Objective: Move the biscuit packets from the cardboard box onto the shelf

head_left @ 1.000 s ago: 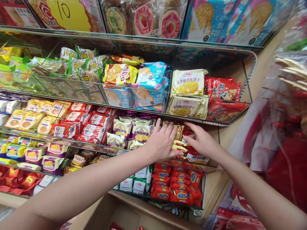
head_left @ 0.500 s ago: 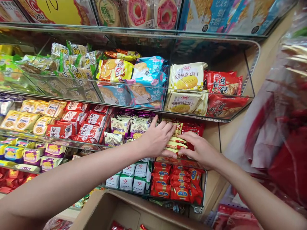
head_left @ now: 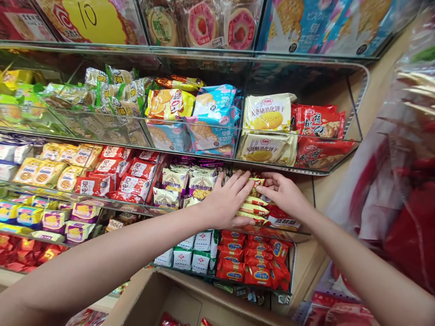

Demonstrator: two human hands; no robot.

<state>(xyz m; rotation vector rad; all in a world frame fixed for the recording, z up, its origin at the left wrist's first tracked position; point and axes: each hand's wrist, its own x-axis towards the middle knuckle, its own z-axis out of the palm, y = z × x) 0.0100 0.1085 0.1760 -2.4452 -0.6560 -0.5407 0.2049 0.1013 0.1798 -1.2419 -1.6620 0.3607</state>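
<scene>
My left hand (head_left: 228, 199) lies over a row of yellow snack packets (head_left: 254, 209) in a shelf bin, its fingers stretched out and the thumb along the row's near side. At the far right end of that row, my right hand (head_left: 283, 192) reaches in, fingers loosely bent and apart, fingertips touching the packets near the back. Red packets (head_left: 283, 220) lie under and beside my right hand. Cream and purple biscuit packets (head_left: 200, 183) stand just left of my left hand. The left palm hides part of the yellow row.
A cardboard box (head_left: 159, 283) with some red packets in it stands below. A glass-fronted shelf (head_left: 204, 156) of biscuits juts out above my hands. Red packets (head_left: 260, 260) and white-green packets (head_left: 192, 253) fill the tier underneath. Plastic-wrapped goods (head_left: 401, 203) hang at the right.
My right hand has moved up and back along the yellow packets, uncovering red packets below it. My left hand has flattened over the row. The view has shifted slightly.
</scene>
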